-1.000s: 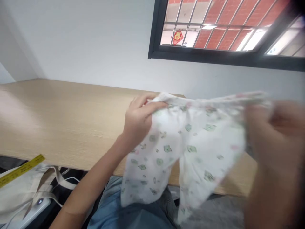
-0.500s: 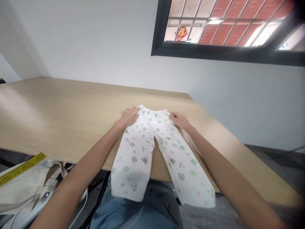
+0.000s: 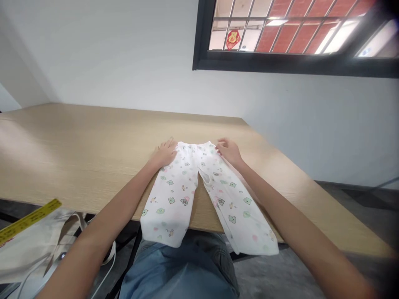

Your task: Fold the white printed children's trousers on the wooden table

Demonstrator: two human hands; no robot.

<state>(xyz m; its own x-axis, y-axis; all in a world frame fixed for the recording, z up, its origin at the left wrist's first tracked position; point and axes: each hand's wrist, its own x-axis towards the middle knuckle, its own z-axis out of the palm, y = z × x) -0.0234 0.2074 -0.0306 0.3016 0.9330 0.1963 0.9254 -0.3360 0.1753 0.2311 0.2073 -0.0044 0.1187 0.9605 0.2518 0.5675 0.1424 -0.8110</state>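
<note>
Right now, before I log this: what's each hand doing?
Left hand: open, resting on the printed baby trousers, not gripping.
Right hand: open, fingertips at their waistband, not gripping.

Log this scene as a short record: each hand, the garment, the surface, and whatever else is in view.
Left hand: resting on the table, fingers against the left edge of the waistband.
Right hand: fingertips at the right corner of the waistband.
Garment: white baby pants with a small green and pink print, laid flat, the legs running toward the person and the cuffs past the table edge.
Surface: light wood-grain table.
Nearby: yellow tape measure on a canvas tote bag, lower left; blue jeans on the person; barred window above.
</note>
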